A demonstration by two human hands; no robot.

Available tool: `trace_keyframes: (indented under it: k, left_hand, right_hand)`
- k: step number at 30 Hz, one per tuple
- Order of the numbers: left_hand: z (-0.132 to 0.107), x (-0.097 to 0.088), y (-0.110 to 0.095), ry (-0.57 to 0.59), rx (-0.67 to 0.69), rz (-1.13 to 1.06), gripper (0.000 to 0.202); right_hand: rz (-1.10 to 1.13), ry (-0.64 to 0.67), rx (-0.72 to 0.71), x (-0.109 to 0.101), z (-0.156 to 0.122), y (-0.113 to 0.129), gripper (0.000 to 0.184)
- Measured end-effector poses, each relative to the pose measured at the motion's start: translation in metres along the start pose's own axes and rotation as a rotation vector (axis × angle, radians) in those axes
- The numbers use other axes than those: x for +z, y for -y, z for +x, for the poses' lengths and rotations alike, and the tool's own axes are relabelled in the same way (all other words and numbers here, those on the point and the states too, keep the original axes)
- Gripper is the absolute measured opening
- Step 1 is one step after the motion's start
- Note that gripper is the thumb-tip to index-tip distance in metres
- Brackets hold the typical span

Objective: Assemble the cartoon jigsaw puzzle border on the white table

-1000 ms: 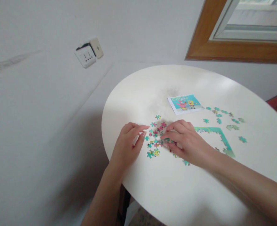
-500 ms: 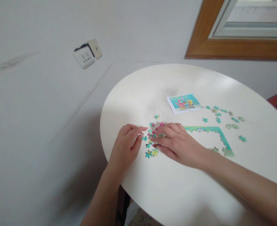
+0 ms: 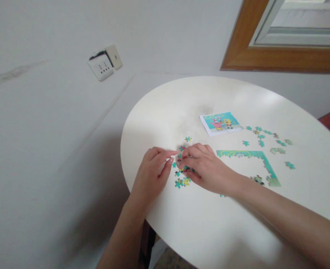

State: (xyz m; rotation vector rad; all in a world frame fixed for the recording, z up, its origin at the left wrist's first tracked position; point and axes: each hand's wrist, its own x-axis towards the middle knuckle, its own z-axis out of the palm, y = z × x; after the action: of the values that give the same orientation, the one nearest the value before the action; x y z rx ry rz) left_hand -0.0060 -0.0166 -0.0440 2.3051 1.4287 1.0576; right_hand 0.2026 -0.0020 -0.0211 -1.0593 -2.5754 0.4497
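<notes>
A heap of small loose puzzle pieces [image 3: 182, 181], teal, pink and yellow, lies near the left edge of a round white table [image 3: 210, 228]. My left hand [image 3: 152, 173] rests beside the heap with its fingers bent and the forefinger pointing at the pieces. My right hand [image 3: 205, 168] lies over the heap, fingers curled down onto the pieces; what they pinch is hidden. A joined teal puzzle border [image 3: 251, 158], an L-shaped corner, lies just right of my right hand.
A small printed reference picture [image 3: 221, 123] lies further back on the table. More loose pieces [image 3: 268, 140] are scattered at the right. A wall socket [image 3: 104, 63] is on the white wall at left; a wooden window frame [image 3: 280, 56] is at upper right.
My right hand has slid left across the heap and curled its fingers, uncovering more of the teal border. My left hand has hardly moved.
</notes>
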Motion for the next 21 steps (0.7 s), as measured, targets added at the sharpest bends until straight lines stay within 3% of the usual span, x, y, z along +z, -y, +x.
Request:
trace_keyframes:
  k: [13,21]
  left_hand:
    - [0.000,0.000,0.001,0.004,-0.017,0.003,0.027]
    - [-0.001,0.001,0.002,0.024,-0.030,0.002,0.027]
  right_hand:
    - [0.012,-0.023,0.027,0.002,-0.003,-0.005,0.016]
    - [-0.103,-0.063,0.023,-0.027,-0.023,-0.024,0.029]
